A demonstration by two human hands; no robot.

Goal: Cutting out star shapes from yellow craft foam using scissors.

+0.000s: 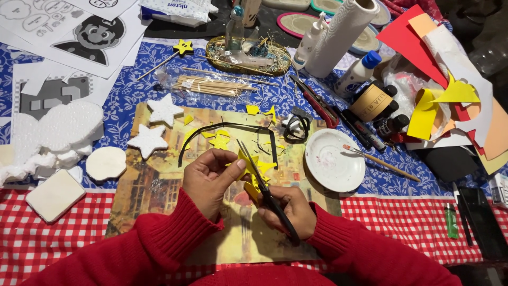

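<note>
Over one board, two hands (209,177) cut one yellow star (253,165).

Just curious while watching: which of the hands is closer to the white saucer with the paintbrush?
Right. The right hand, holding scissors, is just beside the white saucer; the left hand, pinching the yellow shape, is farther off.

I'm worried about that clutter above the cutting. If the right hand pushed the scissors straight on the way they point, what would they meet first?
The right hand aims the scissors up-left. Past the yellow foam piece they're cutting, the black strip probably comes first, though height above the board is unclear.
</note>
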